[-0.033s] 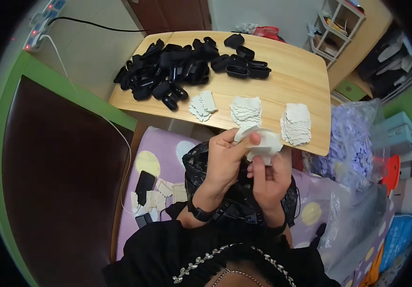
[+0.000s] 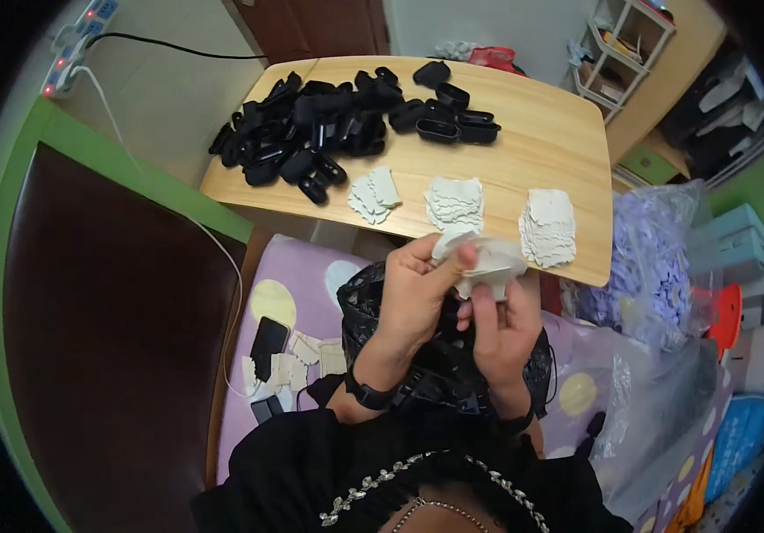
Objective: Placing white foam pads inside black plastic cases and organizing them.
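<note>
Any print on the white card-like piece (image 2: 493, 257) is too small to read, and the dark screen of the one smartphone (image 2: 269, 342) shows nothing legible. The piece sits just off the near edge of the bench (image 2: 542, 133), above a black plastic bag (image 2: 362, 304); whether it is one folded layer or several cannot be told.

Two hands work on it. The left hand (image 2: 415, 298) pinches its left part, thumb on top and fingers curled behind. The right hand (image 2: 504, 342) has thumb and fingers brought close together at its lower right edge, the fingers partly bent; some fingertips are hidden.

On the bench lie three groups of white pieces with ragged edges: a fanned left group (image 2: 373, 194), a middle stack (image 2: 455, 204) and a right stack (image 2: 549, 226). Each overlaps too much to count exactly. Beyond them, a large heap of black earbud-style cases (image 2: 311, 120) is too tangled to count; to its right is a looser cluster of about seven (image 2: 438, 131).

On the spotted purple bedsheet (image 2: 568, 391), the smartphone lies beside several cream pieces (image 2: 288, 371). To the right stands a clear bag of lilac strips (image 2: 644, 266). A power strip (image 2: 69, 58) shows three red lights.
</note>
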The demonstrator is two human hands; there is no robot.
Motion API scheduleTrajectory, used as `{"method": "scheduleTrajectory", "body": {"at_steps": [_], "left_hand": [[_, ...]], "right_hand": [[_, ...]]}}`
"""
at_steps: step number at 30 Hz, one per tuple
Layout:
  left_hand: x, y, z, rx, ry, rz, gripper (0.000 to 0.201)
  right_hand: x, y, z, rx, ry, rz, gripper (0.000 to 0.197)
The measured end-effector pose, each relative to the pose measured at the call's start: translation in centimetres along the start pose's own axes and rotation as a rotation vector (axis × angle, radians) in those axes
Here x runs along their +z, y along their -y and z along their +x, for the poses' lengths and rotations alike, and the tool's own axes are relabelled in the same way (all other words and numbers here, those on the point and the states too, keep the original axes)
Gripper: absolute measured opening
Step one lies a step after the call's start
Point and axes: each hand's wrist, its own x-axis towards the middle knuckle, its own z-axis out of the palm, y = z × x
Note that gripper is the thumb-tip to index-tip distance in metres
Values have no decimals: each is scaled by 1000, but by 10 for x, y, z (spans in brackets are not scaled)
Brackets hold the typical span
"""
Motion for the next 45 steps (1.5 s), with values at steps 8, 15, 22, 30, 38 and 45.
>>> {"method": "scheduleTrajectory", "body": {"at_steps": [8,15,22,30,38,45], "left_hand": [[21,-4,7,-91,241,31,54],[26,5,8,-10,60,4,21],[21,14,15,-15,-51,-115,23],[22,4,20,-84,-1,-254,20],[18,9,18,-20,5,-181,30],[-3,13,19,-181,212,-122,41]], "right_hand": [[-27,0,6,413,123,430,15],[-22,-6,5,11,-18,30,12],[-18,-3,7,-206,-75,-296,14],[-19,-3,13,-178,-77,-234,14],[-36,-6,11,157,86,183,12],[-53,4,16,171,40,133,14]]}}
